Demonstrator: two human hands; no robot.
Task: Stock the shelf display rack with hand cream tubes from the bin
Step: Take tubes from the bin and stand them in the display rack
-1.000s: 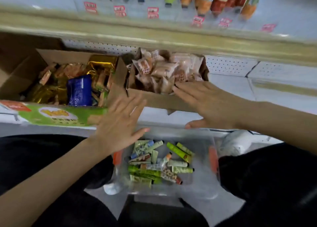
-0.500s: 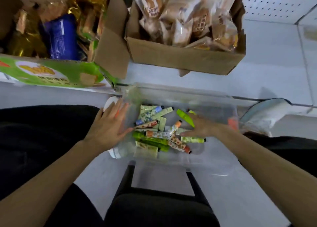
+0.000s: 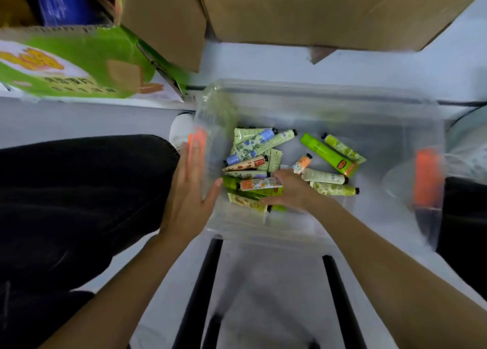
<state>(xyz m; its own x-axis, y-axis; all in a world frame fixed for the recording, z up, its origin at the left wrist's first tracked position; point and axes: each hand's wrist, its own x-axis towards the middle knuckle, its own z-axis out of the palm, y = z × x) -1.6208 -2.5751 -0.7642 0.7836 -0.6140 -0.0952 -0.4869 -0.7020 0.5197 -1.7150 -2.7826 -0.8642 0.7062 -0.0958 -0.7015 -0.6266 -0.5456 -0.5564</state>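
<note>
Head view shows a clear plastic bin (image 3: 329, 103) set low between the person's knees, holding a loose heap of hand cream tubes (image 3: 253, 159) spread across its floor.

The right hand (image 3: 290, 190) is inside the bin, palm down, resting on the near-left part of the heap. Its fingers (image 3: 279, 176) lie over an orange-flowered tube (image 3: 259, 184), whose long axis runs left to right, cap end hidden beneath the hand. Whether this grip has closed on the tube cannot be told; the fingers look curled but the underside is hidden.

The left hand (image 3: 192, 190) is flat and open, holding nothing, pressed against the outside of the bin's left wall beside an orange latch (image 3: 197, 140).

Judgement: the right hand is the nearer one and is placed to take the tube; the tube lies directly under it, crosswise to the forearm. Other tubes touch and overlap it, so a lift may drag neighbours.

Cardboard boxes (image 3: 316, 14) stand on the shelf (image 3: 369, 64) at the far side. No display rack is in sight.
</note>
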